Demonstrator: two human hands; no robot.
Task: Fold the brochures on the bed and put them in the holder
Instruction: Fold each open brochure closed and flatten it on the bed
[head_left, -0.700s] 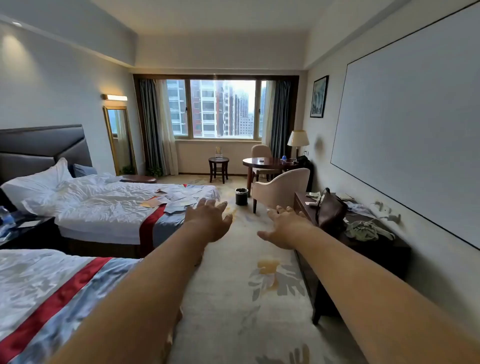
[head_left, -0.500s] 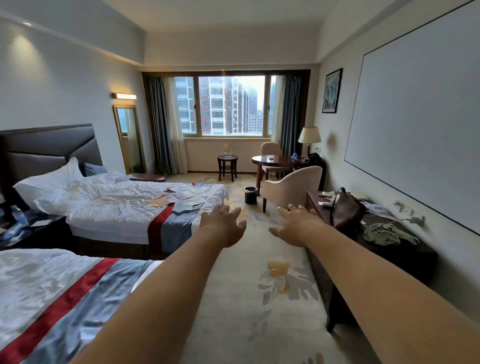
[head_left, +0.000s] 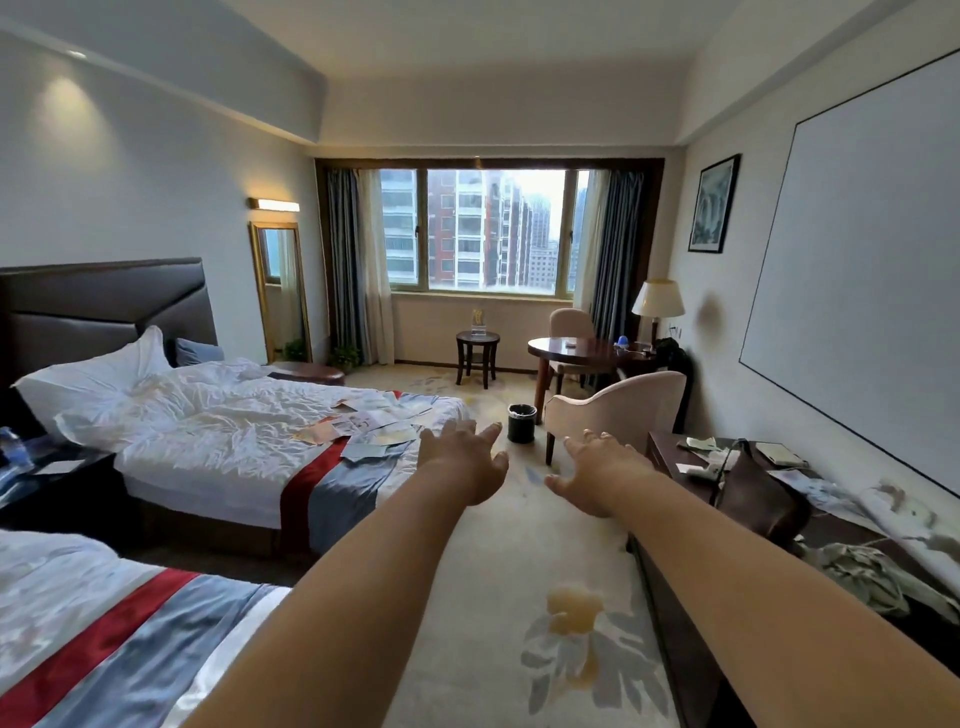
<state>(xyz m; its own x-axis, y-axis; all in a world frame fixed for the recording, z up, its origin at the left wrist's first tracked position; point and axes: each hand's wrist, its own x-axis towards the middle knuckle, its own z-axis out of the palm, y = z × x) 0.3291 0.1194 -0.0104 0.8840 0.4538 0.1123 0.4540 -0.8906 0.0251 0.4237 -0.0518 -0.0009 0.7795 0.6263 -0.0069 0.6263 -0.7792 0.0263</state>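
Both arms are held out over the carpet (head_left: 519, 551) as the far bed (head_left: 171, 467) is approached. Compared with a moment earlier, the bed and the brochures (head_left: 363, 423) strewn across its foot are seen larger and nearer, though nothing has yet been touched. The left hand (head_left: 462, 460) and the right hand (head_left: 597, 475) are kept empty, palms down and fingers loosely spread, side by side but apart. The brochures lie loose on the white sheet (head_left: 218, 415) and the red-and-blue runner (head_left: 337, 483), at about ten o'clock from the left hand and not yet within reach. What may be the holder (head_left: 478, 321), too small to be made out with certainty, is seen at twelve o'clock on the small round surface (head_left: 478, 339) beneath the window (head_left: 483, 228). The task is judged to be at its very start, with the walk unfinished and nothing folded.
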